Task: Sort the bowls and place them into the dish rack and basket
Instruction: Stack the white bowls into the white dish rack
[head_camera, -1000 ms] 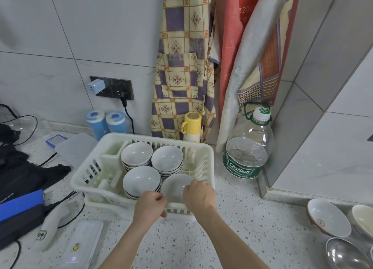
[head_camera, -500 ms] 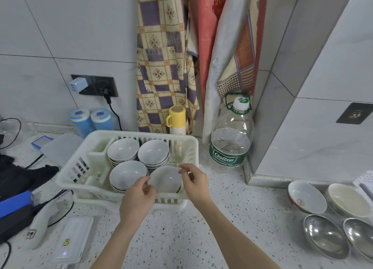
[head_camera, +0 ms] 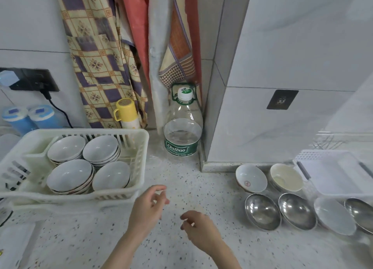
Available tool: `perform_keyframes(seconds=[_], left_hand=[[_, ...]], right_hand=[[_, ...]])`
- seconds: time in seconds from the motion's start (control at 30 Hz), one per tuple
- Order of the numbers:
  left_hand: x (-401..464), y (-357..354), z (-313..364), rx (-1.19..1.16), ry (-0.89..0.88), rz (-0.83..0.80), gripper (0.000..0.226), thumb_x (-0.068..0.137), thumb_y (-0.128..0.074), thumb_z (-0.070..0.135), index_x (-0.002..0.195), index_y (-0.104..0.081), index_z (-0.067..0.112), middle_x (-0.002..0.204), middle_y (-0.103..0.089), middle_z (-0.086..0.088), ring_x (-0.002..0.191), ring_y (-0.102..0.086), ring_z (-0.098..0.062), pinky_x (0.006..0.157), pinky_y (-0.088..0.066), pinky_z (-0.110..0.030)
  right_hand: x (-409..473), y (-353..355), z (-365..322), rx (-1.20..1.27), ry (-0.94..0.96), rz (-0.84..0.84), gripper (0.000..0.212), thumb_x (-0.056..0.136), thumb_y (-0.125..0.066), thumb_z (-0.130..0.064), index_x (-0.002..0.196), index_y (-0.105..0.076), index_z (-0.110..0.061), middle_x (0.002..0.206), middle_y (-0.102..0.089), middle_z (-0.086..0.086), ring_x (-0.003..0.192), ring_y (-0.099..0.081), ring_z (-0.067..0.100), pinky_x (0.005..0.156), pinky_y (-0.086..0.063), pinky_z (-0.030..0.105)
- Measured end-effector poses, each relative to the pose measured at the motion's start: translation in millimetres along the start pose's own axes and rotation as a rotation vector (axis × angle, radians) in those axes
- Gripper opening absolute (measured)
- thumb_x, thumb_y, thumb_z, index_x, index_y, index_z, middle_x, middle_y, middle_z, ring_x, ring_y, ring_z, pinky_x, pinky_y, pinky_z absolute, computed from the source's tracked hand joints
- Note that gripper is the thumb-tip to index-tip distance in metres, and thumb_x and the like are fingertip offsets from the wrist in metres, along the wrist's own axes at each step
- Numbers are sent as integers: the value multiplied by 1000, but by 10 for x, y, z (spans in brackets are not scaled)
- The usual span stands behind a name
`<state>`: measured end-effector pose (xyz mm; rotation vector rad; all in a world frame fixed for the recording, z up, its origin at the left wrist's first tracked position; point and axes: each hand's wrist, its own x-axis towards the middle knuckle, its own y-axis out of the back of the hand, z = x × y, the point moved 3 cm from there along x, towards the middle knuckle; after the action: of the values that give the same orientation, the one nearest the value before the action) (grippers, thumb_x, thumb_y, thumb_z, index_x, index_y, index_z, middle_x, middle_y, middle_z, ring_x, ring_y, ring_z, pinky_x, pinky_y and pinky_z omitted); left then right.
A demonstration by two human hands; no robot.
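Rack (head_camera: 141, 147) at left on the counter (head_camera: 181, 248) holds four bowl stacks (head_camera: 88, 164). Bottle (head_camera: 182, 131) stands right of it, far. Loose bowls (head_camera: 278, 200) lie right; basket (head_camera: 331, 168) far right.

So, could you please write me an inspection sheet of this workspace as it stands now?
Surface: speckled countertop, bare between the hands.
Job's things: dish rack holds four stacks of white bowls; loose at right, two ceramic bowls and steel bowls; white basket beyond them.
Clutter: water bottle, yellow flask, two blue canisters.
Grippers: left hand and right hand hover over the counter, fingers loosely curled, holding nothing.
Cables: black cord from the wall socket.
Surroundings: tiled wall, hanging aprons.
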<state>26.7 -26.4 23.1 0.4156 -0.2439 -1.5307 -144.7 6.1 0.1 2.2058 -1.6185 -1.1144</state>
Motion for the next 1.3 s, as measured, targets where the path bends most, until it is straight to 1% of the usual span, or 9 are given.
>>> perform_keyframes(seconds=[0.13,0.27,0.4,0.63,0.7,0.8,0.97,1.13,1.3], left_hand=[[-51,-678,124,41,24,-148,10,97,-56,34,103,-62,40,81,-74,16,48,-60,-9,57,-55,-29],[-16,-1327,237,38,107,-243,6,96,-54,41,96,-60,40,80,-75,12,50,-61,-6,58,-54,-25],[162,-1935,325,40,203,-310,11,95,-52,40,93,-61,33,79,-75,7,47,-58,-5,61,-51,-23],[610,-2727,515,26,366,-242,28,95,-52,42,74,-47,24,84,-58,0,67,-50,-19,65,-39,-30],[699,-2850,546,15,415,-219,27,94,-53,40,79,-52,17,83,-56,-4,72,-50,-20,68,-38,-31],[767,-2982,551,-40,471,-204,32,91,-57,38,104,-60,9,95,-63,-5,83,-56,-19,66,-42,-30],[803,-3090,480,-117,547,-159,31,89,-61,25,112,-61,3,106,-69,-15,102,-63,-31,78,-44,-32],[813,-3083,464,-148,604,-138,19,88,-57,11,102,-65,1,89,-71,-14,63,-54,-18,50,-33,-24],[825,-3045,469,-174,574,-39,9,88,-56,7,89,-63,1,71,-62,-8,58,-46,-15,51,-33,-26]], right_hand=[[-207,337,467,8,-87,17,35,92,-43,-26,120,-63,-30,107,-70,-11,92,-67,14,80,-53,29],[-362,720,896,128,-143,121,29,91,-46,-24,113,-63,-33,91,-72,-14,83,-67,8,80,-53,26],[-488,1138,1295,281,-159,277,19,93,-50,-22,100,-62,-34,83,-73,-12,64,-63,-3,62,-49,15],[-712,1690,1949,517,-207,432,19,95,-53,-16,95,-68,-29,78,-74,-4,54,-59,0,54,-47,13],[-742,1763,2102,557,-239,443,18,95,-54,-15,93,-66,-27,74,-75,-8,54,-59,2,56,-45,15],[-766,1836,2287,607,-286,455,14,95,-55,-15,94,-66,-23,72,-75,-9,55,-58,9,59,-45,22],[-777,1913,2567,771,-410,484,14,94,-56,-17,95,-69,-15,72,-76,-2,58,-55,16,52,-37,23],[-809,1974,2745,937,-531,518,13,90,-62,-19,94,-70,-10,74,-77,3,55,-50,15,44,-33,21],[-863,2043,2879,1010,-580,573,16,89,-63,-22,95,-68,-8,74,-77,3,59,-49,16,50,-34,23]])
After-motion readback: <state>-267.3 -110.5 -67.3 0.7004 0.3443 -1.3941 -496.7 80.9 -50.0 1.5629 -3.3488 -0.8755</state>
